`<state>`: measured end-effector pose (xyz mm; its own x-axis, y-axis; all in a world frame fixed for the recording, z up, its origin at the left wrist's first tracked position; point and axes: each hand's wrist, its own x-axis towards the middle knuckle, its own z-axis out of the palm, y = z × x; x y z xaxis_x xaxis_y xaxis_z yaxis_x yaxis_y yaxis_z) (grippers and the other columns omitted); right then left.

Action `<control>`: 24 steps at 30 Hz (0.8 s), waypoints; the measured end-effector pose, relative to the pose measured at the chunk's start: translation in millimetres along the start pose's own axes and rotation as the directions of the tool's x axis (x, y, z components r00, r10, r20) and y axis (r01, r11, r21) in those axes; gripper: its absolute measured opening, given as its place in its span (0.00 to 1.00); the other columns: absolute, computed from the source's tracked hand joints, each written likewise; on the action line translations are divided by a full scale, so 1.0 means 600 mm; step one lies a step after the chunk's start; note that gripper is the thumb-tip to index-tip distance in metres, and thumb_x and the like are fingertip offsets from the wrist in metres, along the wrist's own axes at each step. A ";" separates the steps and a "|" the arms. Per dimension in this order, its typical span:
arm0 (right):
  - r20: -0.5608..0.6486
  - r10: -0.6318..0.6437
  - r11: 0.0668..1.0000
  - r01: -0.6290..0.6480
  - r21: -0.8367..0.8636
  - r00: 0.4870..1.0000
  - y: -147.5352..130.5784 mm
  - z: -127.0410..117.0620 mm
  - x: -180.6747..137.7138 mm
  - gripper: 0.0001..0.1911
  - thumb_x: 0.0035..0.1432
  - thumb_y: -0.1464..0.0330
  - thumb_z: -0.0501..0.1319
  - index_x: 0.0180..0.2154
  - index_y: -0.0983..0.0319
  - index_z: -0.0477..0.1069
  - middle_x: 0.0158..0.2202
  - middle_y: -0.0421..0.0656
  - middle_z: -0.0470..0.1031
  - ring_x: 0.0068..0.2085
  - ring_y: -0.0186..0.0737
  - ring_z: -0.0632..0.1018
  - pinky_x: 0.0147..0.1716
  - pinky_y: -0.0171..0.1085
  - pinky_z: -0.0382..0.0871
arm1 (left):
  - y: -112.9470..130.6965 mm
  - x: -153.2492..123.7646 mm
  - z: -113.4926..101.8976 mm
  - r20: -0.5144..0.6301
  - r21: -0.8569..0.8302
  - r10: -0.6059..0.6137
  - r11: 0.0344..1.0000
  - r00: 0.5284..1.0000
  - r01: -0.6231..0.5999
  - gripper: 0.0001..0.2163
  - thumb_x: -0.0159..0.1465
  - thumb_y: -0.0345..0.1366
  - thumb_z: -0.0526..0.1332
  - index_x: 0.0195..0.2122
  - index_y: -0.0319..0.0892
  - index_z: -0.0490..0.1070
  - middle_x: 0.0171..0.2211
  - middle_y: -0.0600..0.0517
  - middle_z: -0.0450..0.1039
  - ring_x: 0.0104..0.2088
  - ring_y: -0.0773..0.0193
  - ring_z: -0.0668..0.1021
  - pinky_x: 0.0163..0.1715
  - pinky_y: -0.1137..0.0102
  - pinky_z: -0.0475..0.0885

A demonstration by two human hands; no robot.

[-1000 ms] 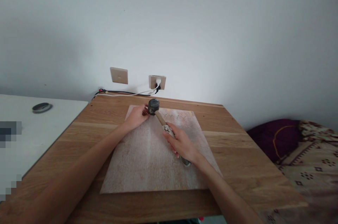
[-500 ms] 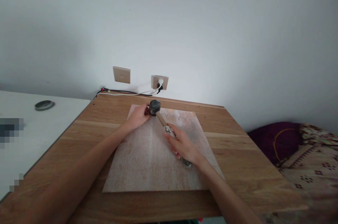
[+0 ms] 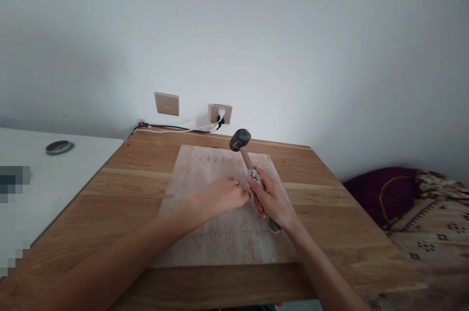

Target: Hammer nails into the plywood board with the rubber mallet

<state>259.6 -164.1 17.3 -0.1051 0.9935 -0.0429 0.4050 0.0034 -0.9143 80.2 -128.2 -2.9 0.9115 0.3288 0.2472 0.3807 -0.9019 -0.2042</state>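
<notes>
My right hand (image 3: 273,199) is wrapped round the wooden handle of a hammer (image 3: 245,149), whose dark head is raised over the far part of a pale square board (image 3: 205,233). My left hand (image 3: 220,197) lies on the board just left of the right hand, fingers curled together near the handle; whether anything is pinched in them is too small to tell. Several tiny dark marks, perhaps nails, dot the board's far edge (image 3: 205,157). The board lies on a wooden table (image 3: 344,233).
A white table (image 3: 54,179) adjoins on the left with a round dark lid (image 3: 57,147) on it. Two wall plates (image 3: 166,104) and a plugged socket (image 3: 220,114) with cables sit behind the wooden table. A patterned cloth and purple cushion (image 3: 381,189) lie to the right.
My left hand has drawn back from the board's far left edge to beside the right hand. The hammer has moved right, and its head has lifted away from the far left corner.
</notes>
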 end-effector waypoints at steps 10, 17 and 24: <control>0.044 0.011 1.000 -0.012 0.020 0.999 0.026 0.007 -0.008 0.33 0.67 0.51 0.56 0.66 0.63 0.62 0.15 0.28 0.62 0.13 0.32 0.64 0.09 0.28 0.59 | -0.165 -0.077 0.031 -0.134 -0.480 -0.547 0.765 0.826 0.429 0.08 0.67 0.31 0.60 0.42 0.45 0.79 0.42 0.49 0.83 0.43 0.58 0.82 0.47 0.64 0.75; 0.086 0.028 0.998 -0.032 0.047 0.996 0.015 0.026 -0.001 0.31 0.66 0.52 0.57 0.64 0.61 0.63 0.19 0.28 0.61 0.13 0.30 0.64 0.09 0.28 0.60 | -0.215 -0.138 0.076 -0.092 -0.633 -0.714 0.580 0.694 0.513 0.06 0.62 0.36 0.63 0.37 0.45 0.80 0.37 0.50 0.84 0.40 0.58 0.82 0.47 0.64 0.75; 0.171 -0.018 0.998 0.007 0.068 0.985 0.006 0.053 0.016 0.30 0.67 0.54 0.57 0.65 0.61 0.63 0.20 0.28 0.60 0.14 0.30 0.64 0.09 0.27 0.60 | -0.210 -0.136 0.078 -0.096 -0.621 -0.710 0.591 0.698 0.515 0.06 0.62 0.37 0.64 0.36 0.45 0.80 0.38 0.50 0.84 0.40 0.57 0.82 0.47 0.64 0.75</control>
<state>231.3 -158.2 0.8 -0.2659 0.9594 -0.0941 0.3417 0.0025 -0.9398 -34.7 -27.9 -41.7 0.3510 0.8424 0.4087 0.5979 -0.5376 0.5945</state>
